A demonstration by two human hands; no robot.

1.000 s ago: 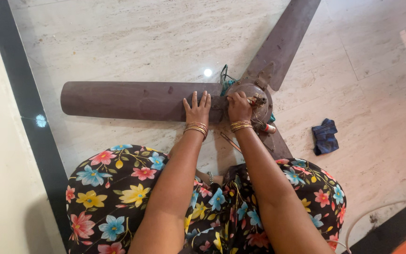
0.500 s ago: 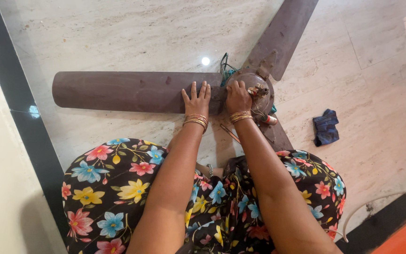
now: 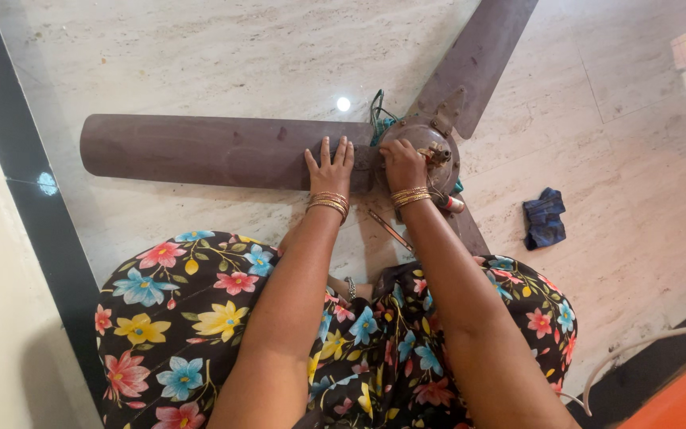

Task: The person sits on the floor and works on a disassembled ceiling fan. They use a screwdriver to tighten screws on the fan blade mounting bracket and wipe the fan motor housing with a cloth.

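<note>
- Ceiling fan [image 3: 418,143] lies flat on the marble floor [image 3: 200,63]; its motor hub serves as landmark.
- Left hand [image 3: 329,171] rests flat, fingers spread and grip fully open, on the long brown blade [image 3: 200,151] just left of the hub.
- Right hand [image 3: 403,165] sits on the hub, fingers curled; whether its grip clasps anything cannot be told.
- A dark blue cloth [image 3: 544,218] lies on the floor, right of the hub and apart from it.

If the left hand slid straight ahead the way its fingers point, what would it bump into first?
Probably nothing solid: the left hand lies flat on the brown fan blade, fingers pointing across it. Past the blade's far edge there is only bare marble floor.
</note>
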